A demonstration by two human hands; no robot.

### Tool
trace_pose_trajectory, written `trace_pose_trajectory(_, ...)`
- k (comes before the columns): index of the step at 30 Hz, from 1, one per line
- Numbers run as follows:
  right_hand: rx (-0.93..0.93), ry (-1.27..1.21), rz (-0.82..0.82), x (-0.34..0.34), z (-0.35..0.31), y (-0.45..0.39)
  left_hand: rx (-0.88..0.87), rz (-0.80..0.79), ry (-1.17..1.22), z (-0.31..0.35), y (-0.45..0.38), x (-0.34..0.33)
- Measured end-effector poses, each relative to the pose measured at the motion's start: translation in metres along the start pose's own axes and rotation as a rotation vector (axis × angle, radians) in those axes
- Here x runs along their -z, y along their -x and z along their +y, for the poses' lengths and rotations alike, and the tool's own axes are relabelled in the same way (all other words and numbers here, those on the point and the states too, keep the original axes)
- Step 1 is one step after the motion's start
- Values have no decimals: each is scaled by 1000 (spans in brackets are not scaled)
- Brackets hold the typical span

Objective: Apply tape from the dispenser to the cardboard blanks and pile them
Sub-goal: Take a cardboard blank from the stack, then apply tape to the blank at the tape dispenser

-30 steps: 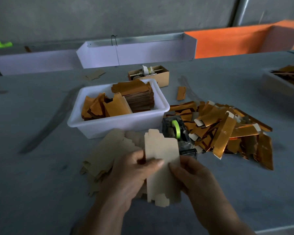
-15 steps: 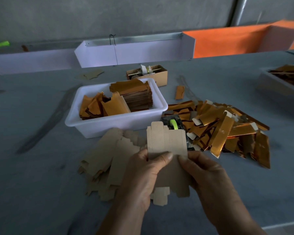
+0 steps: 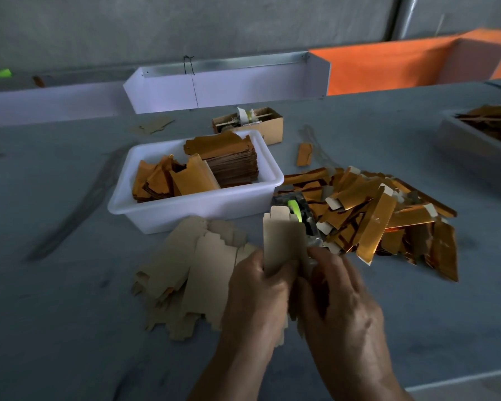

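A tan cardboard blank (image 3: 282, 237) stands upright between both hands, its top edge overlapping the tape dispenser (image 3: 300, 211), a dark block with a green tape roll. My left hand (image 3: 259, 296) grips the blank's lower left with the thumb across its face. My right hand (image 3: 340, 302) pinches its right edge close to the dispenser's front. The blank's lower half is hidden behind my hands. A loose spread of tan blanks (image 3: 194, 270) lies on the table left of my hands. A heap of gold-faced blanks (image 3: 382, 215) lies to the right of the dispenser.
A white tub (image 3: 203, 204) behind the dispenser holds stacked gold blanks. A small cardboard box (image 3: 261, 123) stands behind it. One gold piece (image 3: 305, 154) lies alone. A second tub (image 3: 475, 140) is at the right edge. White and orange panels line the table's back.
Both hands have carried the blank up and to the right, from in front of me onto the dispenser. The blank now looks narrower, turned or folded.
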State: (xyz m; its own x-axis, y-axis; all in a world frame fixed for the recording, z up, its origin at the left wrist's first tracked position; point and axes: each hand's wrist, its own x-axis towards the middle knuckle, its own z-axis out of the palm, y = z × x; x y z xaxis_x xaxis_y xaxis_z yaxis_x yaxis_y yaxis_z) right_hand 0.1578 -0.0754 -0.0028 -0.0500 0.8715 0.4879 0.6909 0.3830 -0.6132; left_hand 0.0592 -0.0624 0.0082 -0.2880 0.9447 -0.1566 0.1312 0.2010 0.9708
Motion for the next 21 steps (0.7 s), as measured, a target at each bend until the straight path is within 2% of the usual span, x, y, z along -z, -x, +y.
trace_pose_trajectory(2, 49, -15, -48, 2, 1, -1, 41, -135, 60, 3, 2, 4)
trace_pose_trajectory(4, 46, -29, -125, 4, 3, -1, 12, -259, 27, 3, 4, 9)
trace_pose_trajectory(7, -28, -134, -197, 6, 6, -2, -69, -250, -58, 2, 6, 12)
trace_pose_trajectory(9, -183, -295, -209, 9, 7, -5, -51, -237, -77, 1, 5, 17)
trace_pose_trajectory(11, -397, -440, -194, 13, 12, -9, -30, -294, -77, 1, 5, 21)
trace_pose_trajectory(13, -561, -669, -256, 16, 17, -14, -18, -358, -70, 1, 5, 23)
trace_pose_trajectory(16, -697, -913, -358, 16, 18, -14, 22, -417, -116, -3, 5, 21)
trace_pose_trajectory(18, -741, -960, -353, 13, 19, -12, 47, -381, -118, -6, 4, 19)
trace_pose_trajectory(21, -778, -991, -307, 9, 21, -12, 16, -189, -107, -13, 2, 17)
